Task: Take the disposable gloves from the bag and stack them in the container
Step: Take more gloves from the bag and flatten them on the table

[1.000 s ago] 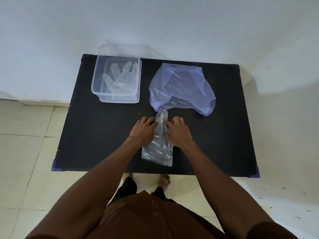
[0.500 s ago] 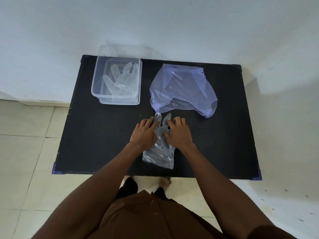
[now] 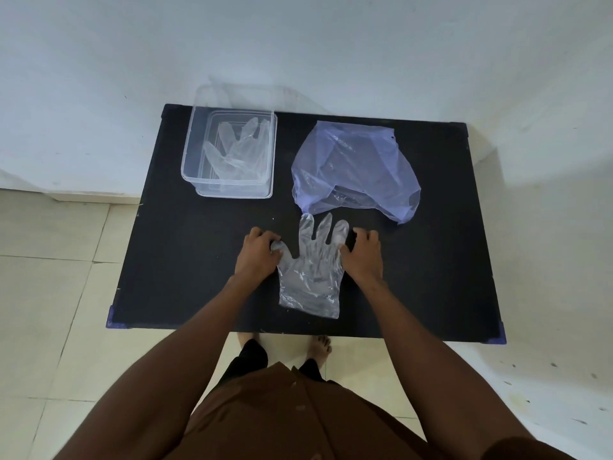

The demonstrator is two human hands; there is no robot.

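A clear disposable glove lies spread flat on the black table, its fingers pointing away from me. My left hand rests on its thumb side, fingertips pressing the glove's thumb. On the opposite edge, my right hand presses down by the little finger. A translucent purple bag lies just beyond the glove, its opening facing me. At the table's back left stands a clear plastic container with flat clear gloves inside.
The table stands against a white wall, with tiled floor on the left and in front. My bare feet show below the table's near edge.
The glove was bunched narrow between my hands. Both hands have slid apart, spreading it flat with its fingers fanned out.
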